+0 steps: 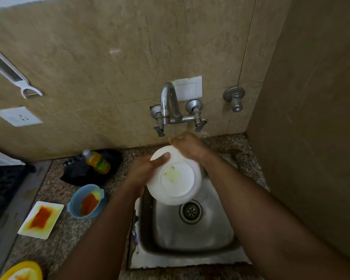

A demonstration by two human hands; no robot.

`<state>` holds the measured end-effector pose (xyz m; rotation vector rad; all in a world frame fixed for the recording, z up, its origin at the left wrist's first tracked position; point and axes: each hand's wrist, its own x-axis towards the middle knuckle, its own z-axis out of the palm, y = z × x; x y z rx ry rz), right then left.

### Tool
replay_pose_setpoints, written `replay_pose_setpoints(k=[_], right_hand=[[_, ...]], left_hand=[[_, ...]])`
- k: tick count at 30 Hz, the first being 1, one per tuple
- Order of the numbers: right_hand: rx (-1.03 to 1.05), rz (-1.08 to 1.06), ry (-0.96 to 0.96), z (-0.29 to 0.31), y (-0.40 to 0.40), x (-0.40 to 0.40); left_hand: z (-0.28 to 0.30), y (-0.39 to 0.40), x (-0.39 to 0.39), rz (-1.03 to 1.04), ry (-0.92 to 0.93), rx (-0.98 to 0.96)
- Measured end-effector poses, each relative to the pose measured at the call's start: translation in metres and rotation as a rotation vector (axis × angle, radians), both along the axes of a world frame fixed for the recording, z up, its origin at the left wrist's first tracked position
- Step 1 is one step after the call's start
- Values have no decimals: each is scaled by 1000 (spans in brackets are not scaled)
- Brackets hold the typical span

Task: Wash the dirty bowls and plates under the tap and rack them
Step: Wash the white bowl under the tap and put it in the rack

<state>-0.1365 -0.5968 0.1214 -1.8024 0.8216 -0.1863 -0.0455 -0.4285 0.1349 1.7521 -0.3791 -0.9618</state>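
Nearest, at the bottom left corner, a yellow plate [21,271] with orange smears shows only in part. Both forearms reach forward over the steel sink [190,249], whose drain sits just below a white bowl [175,178]. The bowl is held above the basin with its underside toward the camera; a pale square mark sits on its base, with no readable writing. The left hand [143,170] grips the bowl's left rim, thumb curled over the edge. The right hand [187,146] is bent over the bowl's far rim under the water; it seems to clasp the rim, though its fingers are hidden.

On the counter [55,190] to the left lie one white rectangular plate [41,219] stained orange and one blue bowl [87,201] with orange residue, close together. Farther back a yellow bottle [98,161] lies on a black cloth; its green label is too blurred to read. On the wall, one tap [170,104] runs water, with a separate valve to its right.
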Motion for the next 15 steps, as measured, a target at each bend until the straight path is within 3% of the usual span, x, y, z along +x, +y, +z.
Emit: replay_pose_setpoints(k=[3, 7, 9, 13, 15], right_hand=[[-29, -89, -62, 3, -1, 6], [-594, -81, 45, -10, 31, 10], [-768, -59, 100, -19, 60, 5], [-838, -9, -36, -25, 74, -15], [-660, 5, -6, -23, 53, -13]], left_hand=[[5, -8, 0, 20, 55, -37], [1, -15, -17, 221, 228, -157], [-1, -18, -25, 326, 323, -208], [5, -14, -33, 354, 443, -283], [2, -8, -38, 347, 464, -280]])
